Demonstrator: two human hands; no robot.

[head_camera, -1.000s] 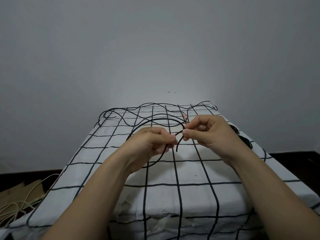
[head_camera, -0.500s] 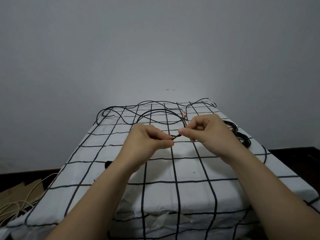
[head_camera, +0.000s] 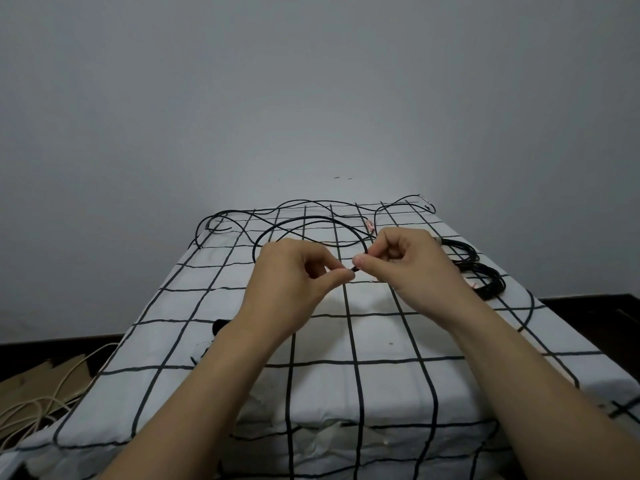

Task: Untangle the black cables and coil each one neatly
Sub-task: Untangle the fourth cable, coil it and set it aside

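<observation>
Cable [head_camera: 355, 268] pinched between left hand [head_camera: 298, 275], right hand [head_camera: 412, 261]

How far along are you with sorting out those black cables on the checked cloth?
Partly done, I'd say. Done: a coiled bundle lies at the right of the checked cloth. In hand: the left hand and right hand both pinch a short stretch of cable between them. Left: the loose cable sprawls in uncoiled loops across the far end.
</observation>
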